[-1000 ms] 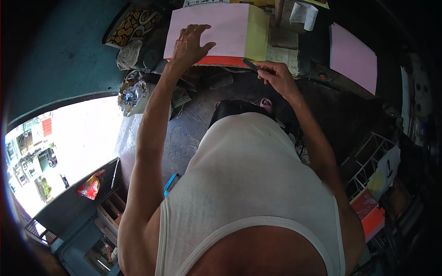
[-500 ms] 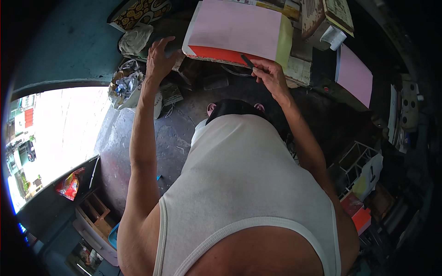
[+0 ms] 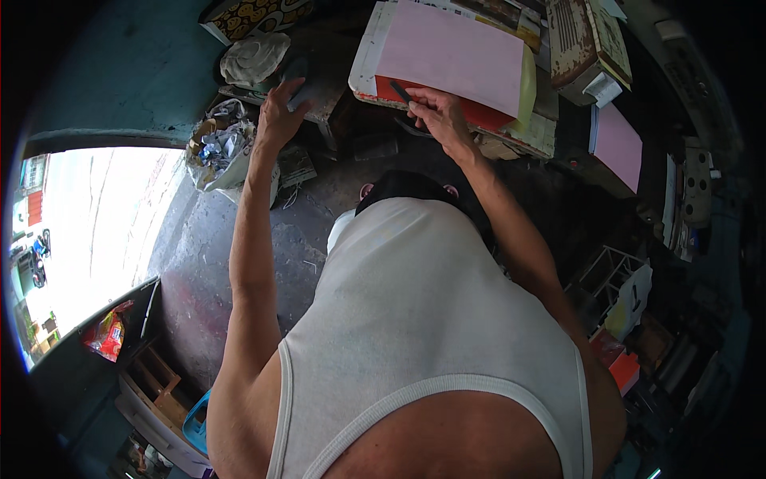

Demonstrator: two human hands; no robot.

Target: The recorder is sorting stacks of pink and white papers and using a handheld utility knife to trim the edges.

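Observation:
My right hand (image 3: 440, 120) is closed round a slim dark flat tool (image 3: 400, 92), whose exact kind I cannot make out. It hovers by the near edge of a pink sheet (image 3: 451, 56). Beneath that sheet, a red-orange sheet (image 3: 491, 114) shows along the front and a yellow one (image 3: 528, 88) at the right. They lie on a worn white tabletop (image 3: 367, 64). Off to the left, my left hand (image 3: 279, 120) is raised with its fingers apart and no object visible in it, beside a dark wooden stand (image 3: 331, 120).
A bag of crumpled scraps (image 3: 217, 156) sits below a pale crumpled bundle (image 3: 254, 60) at the left. Right of the sheets stands a rusty cream metal box (image 3: 586, 52), with more pink paper (image 3: 617, 148) below it. A bright doorway (image 3: 104, 215) opens at far left.
The tabletop, sheets and metal box have shifted right in the picture. My right hand has moved left with the dark tool, along the sheets' near edge. My left hand sits slightly lower, still open.

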